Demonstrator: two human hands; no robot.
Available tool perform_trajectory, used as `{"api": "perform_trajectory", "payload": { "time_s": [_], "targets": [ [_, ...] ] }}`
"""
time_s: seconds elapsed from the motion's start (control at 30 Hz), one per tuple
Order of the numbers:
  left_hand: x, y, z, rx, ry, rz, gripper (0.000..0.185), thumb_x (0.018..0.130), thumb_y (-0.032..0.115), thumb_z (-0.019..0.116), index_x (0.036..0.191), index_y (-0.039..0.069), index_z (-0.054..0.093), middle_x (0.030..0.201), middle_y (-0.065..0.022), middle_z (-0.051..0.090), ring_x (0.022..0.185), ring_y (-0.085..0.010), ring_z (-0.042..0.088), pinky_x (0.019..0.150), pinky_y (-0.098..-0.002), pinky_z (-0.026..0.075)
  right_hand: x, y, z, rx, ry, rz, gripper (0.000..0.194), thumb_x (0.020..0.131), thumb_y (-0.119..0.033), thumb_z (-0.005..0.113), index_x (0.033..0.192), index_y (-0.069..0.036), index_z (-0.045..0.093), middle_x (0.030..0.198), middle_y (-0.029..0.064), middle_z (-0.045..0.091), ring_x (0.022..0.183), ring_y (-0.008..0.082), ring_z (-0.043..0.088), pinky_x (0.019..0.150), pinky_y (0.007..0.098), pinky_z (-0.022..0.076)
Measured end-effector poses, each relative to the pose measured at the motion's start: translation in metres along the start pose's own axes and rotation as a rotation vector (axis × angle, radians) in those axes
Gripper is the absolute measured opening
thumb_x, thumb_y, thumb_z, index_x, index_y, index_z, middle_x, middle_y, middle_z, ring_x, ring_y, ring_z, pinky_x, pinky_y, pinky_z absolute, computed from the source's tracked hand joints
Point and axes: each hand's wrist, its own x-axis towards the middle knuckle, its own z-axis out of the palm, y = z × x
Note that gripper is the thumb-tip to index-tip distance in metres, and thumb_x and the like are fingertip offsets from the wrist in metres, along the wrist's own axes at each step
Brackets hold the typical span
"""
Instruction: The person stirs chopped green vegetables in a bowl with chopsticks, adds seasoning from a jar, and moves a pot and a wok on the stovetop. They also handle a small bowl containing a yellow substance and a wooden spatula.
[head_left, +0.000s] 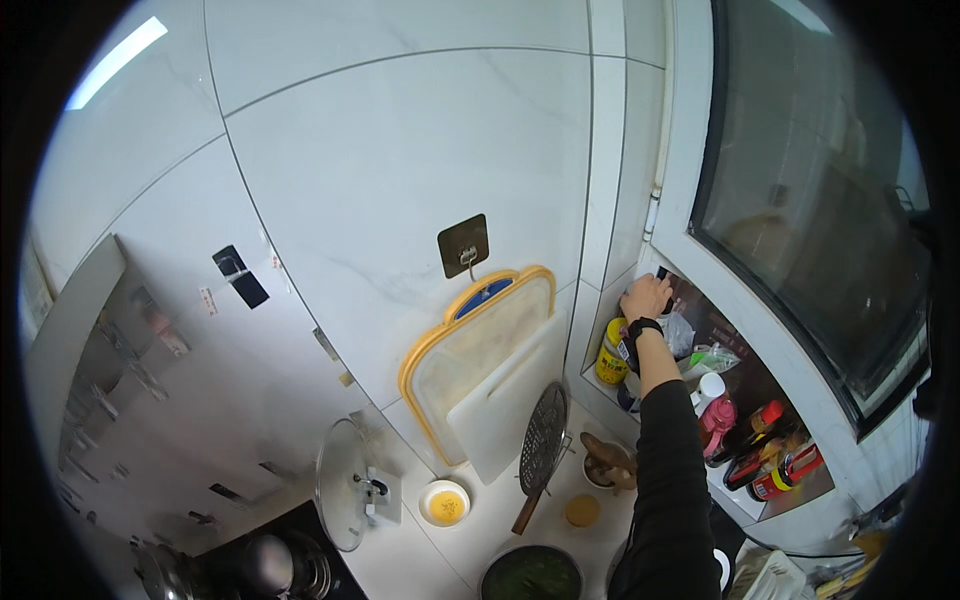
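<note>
My right hand (646, 296), with a black band at the wrist, reaches into the far corner of a wall niche. Its fingers are partly hidden, and I cannot tell whether they grip anything. Just below it stands a jar with a yellow lid and label (611, 367). A clear plastic bag (677, 334) lies right of the wrist, and a green-and-clear packet (711, 360) is nearer. Along the niche are a pink-topped container (718, 420), a red-capped bottle (766, 414) and a bottle with a red and yellow label (772, 484). My left hand is out of view.
An open window (817, 225) overhangs the niche. On the counter are a bowl of yellow liquid (445, 504), a perforated skimmer (544, 439), a pot of dark green contents (531, 577) and a bowl of ginger-like roots (606, 461). Cutting boards (517, 405) and a glass lid (343, 484) stand upright.
</note>
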Motion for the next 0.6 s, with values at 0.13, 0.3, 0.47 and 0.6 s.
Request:
{"api": "perform_trajectory", "payload": {
  "time_s": [0.13,0.3,0.47,0.6],
  "targets": [
    [0.008,0.0,0.002,-0.048,-0.04,0.008,0.013,0.093,0.012,0.063,0.097,0.0,0.063,0.086,-0.0191,0.068,0.073,-0.0238,0.067,0.064,-0.0333,0.053,0.0,0.011,-0.006,0.226,0.007,0.083,0.06,0.061,-0.029,0.085,0.104,0.004,0.061,0.114,0.0214,0.058,0.113,0.0362,0.048,0.097,0.0445,0.0377],
    [0.021,-0.006,0.015,-0.171,-0.128,-0.005,0.013,0.094,0.011,0.062,0.101,0.001,0.062,0.085,-0.011,0.065,0.077,-0.0157,0.061,0.068,-0.0277,0.05,-0.013,0.016,-0.027,0.469,0.291,-0.108,0.062,0.064,-0.026,0.083,0.111,0.006,0.057,0.115,0.0206,0.054,0.11,0.0373,0.048,0.095,0.0437,0.0407],
    [0.035,-0.007,0.044,-0.513,-0.136,0.14,0.01,0.09,0.008,0.065,0.09,0.0,0.062,0.072,-0.0019,0.058,0.066,-0.0073,0.051,0.062,-0.0228,0.044,-0.057,-0.005,-0.119,0.697,0.458,-0.276,0.06,0.066,-0.021,0.08,0.113,0.006,0.056,0.108,0.0194,0.05,0.106,0.0376,0.048,0.093,0.044,0.0415],
    [0.032,0.009,0.069,-0.679,-0.27,0.339,0.042,0.081,0.027,0.076,0.105,-0.002,0.059,0.084,-0.0091,0.06,0.082,-0.0185,0.061,0.076,-0.0287,0.049,-0.139,-0.03,-0.236,0.87,0.254,-0.321,0.057,0.065,-0.026,0.085,0.105,0.004,0.057,0.095,0.0129,0.052,0.088,0.0264,0.054,0.079,0.0357,0.0472]
  ]
}}
